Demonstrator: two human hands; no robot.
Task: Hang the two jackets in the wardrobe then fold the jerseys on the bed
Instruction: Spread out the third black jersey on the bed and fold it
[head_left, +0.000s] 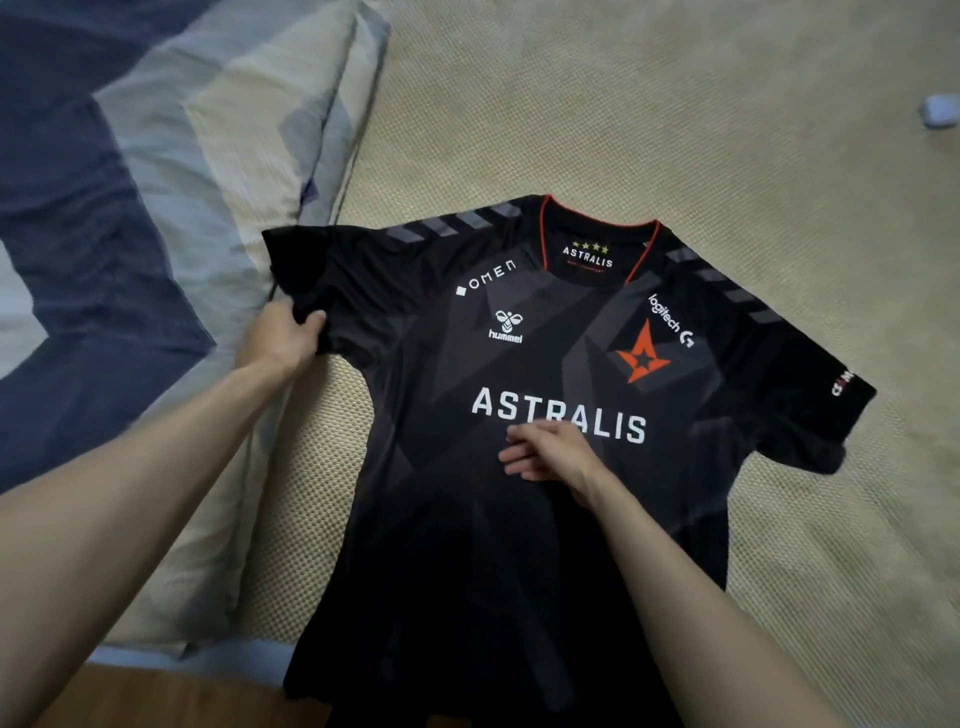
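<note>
Black jersey (545, 374), orange-trimmed collar, laid face up on beige woven bed mat (727, 130), hem draped over near edge. Left hand (283, 338) pinched closed on sleeve hem; right hand (550, 452) flat, fingers spread, pressing chest lettering. Blue-grey patterned pillow (208, 182) alongside, left.

The jersey (519, 415) is black with dark grey angular panels across the chest, grey chevrons along both shoulders, an orange-red trim round the collar, white lettering, and an orange star-shaped crest on the right of the chest. It lies on a beige bed cover (675, 130) with a fine woven dotted texture. To the left, the duvet (130, 208) shows broad blocks of navy blue, pale grey-blue and cream.
</note>
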